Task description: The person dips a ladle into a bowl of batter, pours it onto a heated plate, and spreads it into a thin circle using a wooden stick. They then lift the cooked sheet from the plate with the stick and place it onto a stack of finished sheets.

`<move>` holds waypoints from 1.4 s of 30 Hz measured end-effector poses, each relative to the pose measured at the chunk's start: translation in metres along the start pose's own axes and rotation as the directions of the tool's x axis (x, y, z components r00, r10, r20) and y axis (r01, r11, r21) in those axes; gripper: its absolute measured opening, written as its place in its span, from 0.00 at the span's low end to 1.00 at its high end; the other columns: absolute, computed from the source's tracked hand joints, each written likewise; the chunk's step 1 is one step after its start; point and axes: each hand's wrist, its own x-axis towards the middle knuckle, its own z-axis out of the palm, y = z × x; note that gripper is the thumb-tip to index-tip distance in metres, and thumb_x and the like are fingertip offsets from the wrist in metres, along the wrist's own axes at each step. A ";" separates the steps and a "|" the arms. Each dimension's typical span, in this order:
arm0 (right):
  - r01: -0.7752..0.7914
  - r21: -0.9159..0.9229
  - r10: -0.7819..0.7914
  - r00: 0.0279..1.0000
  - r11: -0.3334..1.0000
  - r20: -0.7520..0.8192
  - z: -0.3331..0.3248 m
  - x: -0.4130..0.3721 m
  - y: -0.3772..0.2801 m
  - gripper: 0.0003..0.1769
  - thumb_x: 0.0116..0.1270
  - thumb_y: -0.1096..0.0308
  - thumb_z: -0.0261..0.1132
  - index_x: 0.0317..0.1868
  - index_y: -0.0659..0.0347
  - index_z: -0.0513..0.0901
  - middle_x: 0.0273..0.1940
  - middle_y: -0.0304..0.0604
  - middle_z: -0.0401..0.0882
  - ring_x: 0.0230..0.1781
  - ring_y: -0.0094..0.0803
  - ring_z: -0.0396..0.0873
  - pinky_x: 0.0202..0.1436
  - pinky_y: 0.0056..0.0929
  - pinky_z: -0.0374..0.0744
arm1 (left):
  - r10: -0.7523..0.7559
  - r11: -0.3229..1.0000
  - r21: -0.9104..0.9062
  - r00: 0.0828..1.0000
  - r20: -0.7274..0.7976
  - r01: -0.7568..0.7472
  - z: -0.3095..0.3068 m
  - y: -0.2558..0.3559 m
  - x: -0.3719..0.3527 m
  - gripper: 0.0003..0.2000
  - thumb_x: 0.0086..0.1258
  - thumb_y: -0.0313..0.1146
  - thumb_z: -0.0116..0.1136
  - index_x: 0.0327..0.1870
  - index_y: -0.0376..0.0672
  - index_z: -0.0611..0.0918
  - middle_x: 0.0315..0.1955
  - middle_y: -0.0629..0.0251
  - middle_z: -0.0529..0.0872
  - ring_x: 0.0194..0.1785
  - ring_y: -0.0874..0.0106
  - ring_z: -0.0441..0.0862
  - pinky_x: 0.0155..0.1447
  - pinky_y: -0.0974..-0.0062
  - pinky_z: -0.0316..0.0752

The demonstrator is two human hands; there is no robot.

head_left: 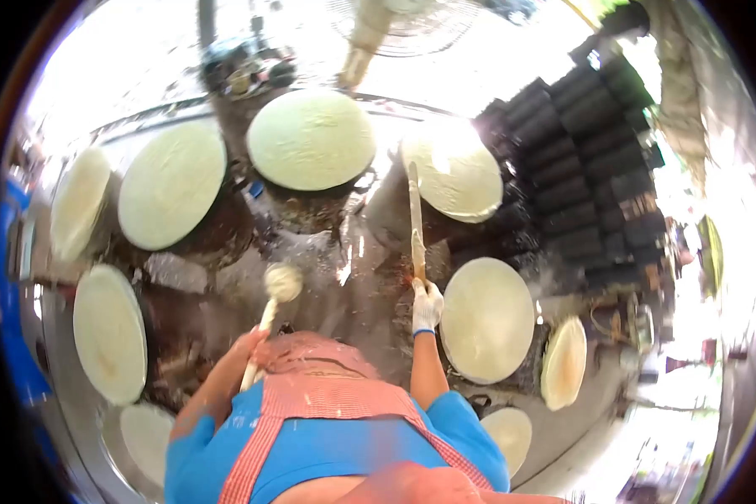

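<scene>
Your right hand [427, 307], in a white glove, has the fingers closed round the lower end of the long wooden stick [415, 218]. The stick points away from you, and its tip lies at the near-left edge of the pale round sheet [458, 172] at upper right.

Your left hand [254, 343], bare, has the fingers wrapped on the handle of the ladle [282, 282]. Its round pale head hangs over the dark wet surface [336, 252] and touches no sheet, as far as I can see.

More such sheets stand all around you, e.g. the top-centre sheet [311, 139] and the near sheet [487, 319] just beside the right hand.

I judge the work in hand is w/ the stick at that sheet's edge. Keep the stick low and nearly flat, slide the tip under the rim slowly and do not poke, because the sheet looks thin and may tear. Hold the ladle level and apart from the sheets, so it does not drip on them.

The black stacks [580, 151] on the right are well apart.
</scene>
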 end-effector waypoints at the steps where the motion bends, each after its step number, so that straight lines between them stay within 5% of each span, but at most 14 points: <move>1: -0.074 0.037 0.076 0.995 0.997 -0.067 0.002 0.008 0.008 0.23 0.60 0.53 0.64 0.46 0.63 0.82 0.39 0.53 0.84 0.41 0.42 0.81 0.47 0.35 0.75 | 0.001 0.999 -0.042 1.000 -0.013 -0.002 -0.013 0.002 -0.011 0.04 0.72 0.41 0.48 0.37 0.58 0.68 0.10 0.73 0.60 0.09 0.80 0.57 0.10 0.80 0.53; 2: -0.141 0.079 0.150 0.981 0.987 -0.126 0.001 0.016 0.017 0.23 0.60 0.52 0.64 0.46 0.64 0.82 0.38 0.54 0.84 0.40 0.42 0.82 0.46 0.35 0.75 | -0.025 0.999 -0.048 0.999 -0.049 0.022 -0.002 0.004 -0.031 0.16 0.72 0.49 0.47 0.25 0.51 0.68 0.10 0.75 0.58 0.11 0.81 0.53 0.12 0.83 0.51; 4: -0.249 0.000 0.237 0.922 0.968 -0.305 -0.010 0.033 0.047 0.21 0.62 0.53 0.62 0.41 0.66 0.83 0.35 0.55 0.83 0.37 0.44 0.82 0.43 0.38 0.75 | -0.241 0.872 -0.371 0.940 0.240 0.318 -0.030 0.014 -0.033 0.27 0.70 0.57 0.43 0.14 0.50 0.57 0.08 0.76 0.54 0.11 0.81 0.52 0.15 0.81 0.51; 6: -0.256 0.187 0.311 0.870 0.948 -0.383 -0.030 0.032 0.059 0.19 0.63 0.55 0.62 0.41 0.66 0.82 0.21 0.42 0.75 0.18 0.30 0.75 0.20 0.30 0.71 | -0.258 0.828 -0.425 0.922 0.288 0.365 -0.019 0.021 -0.044 0.26 0.71 0.56 0.43 0.15 0.50 0.59 0.08 0.77 0.56 0.11 0.82 0.52 0.15 0.80 0.51; 9: -0.122 -0.130 0.035 0.848 0.984 -0.529 -0.052 0.020 0.069 0.20 0.64 0.58 0.61 0.43 0.69 0.82 0.21 0.41 0.75 0.20 0.28 0.75 0.25 0.31 0.71 | -0.201 0.881 -0.404 0.968 0.150 0.245 0.022 0.037 -0.047 0.20 0.71 0.48 0.49 0.20 0.49 0.65 0.10 0.75 0.57 0.10 0.82 0.54 0.13 0.82 0.52; 14: -0.335 0.400 0.372 0.928 0.853 -0.014 -0.050 0.014 0.024 0.17 0.64 0.64 0.62 0.50 0.63 0.80 0.20 0.33 0.69 0.16 0.21 0.68 0.13 0.22 0.64 | -0.245 0.963 -0.126 0.969 -0.020 0.240 0.128 0.101 0.015 0.19 0.70 0.46 0.50 0.20 0.48 0.65 0.10 0.75 0.61 0.10 0.82 0.57 0.13 0.83 0.54; 19: -0.263 0.711 0.240 0.961 0.652 0.136 -0.015 0.072 0.017 0.21 0.65 0.73 0.61 0.59 0.53 0.76 0.22 0.31 0.70 0.16 0.18 0.65 0.13 0.18 0.63 | 0.115 0.798 0.541 0.948 0.298 -0.267 0.313 0.144 0.115 0.17 0.71 0.43 0.47 0.19 0.50 0.65 0.07 0.74 0.63 0.09 0.78 0.59 0.12 0.78 0.52; 23: -0.379 0.708 0.254 0.925 0.596 0.281 -0.025 0.122 -0.007 0.24 0.64 0.73 0.62 0.61 0.53 0.75 0.23 0.27 0.70 0.17 0.15 0.64 0.15 0.19 0.64 | 0.085 0.892 0.407 0.955 0.283 -0.199 0.445 0.166 0.213 0.11 0.71 0.35 0.47 0.27 0.47 0.64 0.10 0.77 0.61 0.11 0.81 0.58 0.13 0.81 0.55; 28: -0.336 0.615 0.248 0.942 0.714 0.226 -0.020 0.175 -0.029 0.19 0.65 0.70 0.61 0.57 0.57 0.78 0.21 0.28 0.70 0.16 0.15 0.63 0.16 0.18 0.63 | 0.164 0.915 0.359 0.982 0.092 -0.186 0.503 0.181 0.322 0.06 0.70 0.31 0.45 0.44 0.46 0.66 0.16 0.76 0.61 0.14 0.83 0.59 0.15 0.84 0.59; 30: -0.322 0.482 0.242 0.944 0.815 0.222 -0.018 0.183 -0.039 0.20 0.64 0.70 0.61 0.57 0.60 0.78 0.24 0.30 0.75 0.19 0.16 0.66 0.20 0.19 0.67 | 0.268 0.877 0.395 0.961 0.067 -0.272 0.505 0.178 0.326 0.07 0.66 0.26 0.48 0.36 0.48 0.63 0.17 0.73 0.61 0.14 0.81 0.59 0.14 0.82 0.59; 31: -0.058 0.441 0.019 0.996 0.896 0.092 0.020 0.205 0.015 0.21 0.64 0.64 0.62 0.57 0.58 0.78 0.32 0.42 0.84 0.26 0.29 0.78 0.31 0.27 0.76 | 0.302 0.864 0.403 0.951 0.061 -0.300 0.506 0.177 0.321 0.07 0.66 0.26 0.48 0.36 0.48 0.63 0.17 0.73 0.61 0.14 0.81 0.59 0.14 0.82 0.59; 35: 0.016 -0.235 -0.005 0.999 0.972 0.049 -0.001 0.182 -0.057 0.22 0.63 0.55 0.61 0.53 0.59 0.79 0.44 0.53 0.81 0.44 0.46 0.81 0.47 0.37 0.77 | 0.251 0.902 0.358 0.968 0.020 -0.241 0.500 0.197 0.311 0.08 0.68 0.30 0.47 0.30 0.48 0.61 0.14 0.76 0.58 0.12 0.83 0.57 0.13 0.84 0.55; 38: -0.059 -0.453 0.092 0.994 0.889 0.051 -0.017 0.187 -0.083 0.21 0.64 0.51 0.59 0.50 0.54 0.82 0.41 0.53 0.82 0.41 0.50 0.80 0.45 0.41 0.77 | 0.124 0.944 0.305 0.992 0.026 -0.126 0.499 0.210 0.294 0.13 0.69 0.31 0.48 0.25 0.48 0.59 0.12 0.78 0.56 0.12 0.83 0.55 0.12 0.84 0.53; 42: -0.106 -0.116 0.113 0.992 0.988 0.054 0.022 0.185 -0.073 0.21 0.63 0.54 0.61 0.51 0.57 0.81 0.44 0.54 0.81 0.47 0.46 0.80 0.49 0.33 0.75 | 0.138 0.944 0.296 0.989 0.045 -0.146 0.497 0.215 0.282 0.09 0.69 0.30 0.47 0.29 0.46 0.62 0.13 0.77 0.58 0.13 0.83 0.55 0.13 0.85 0.55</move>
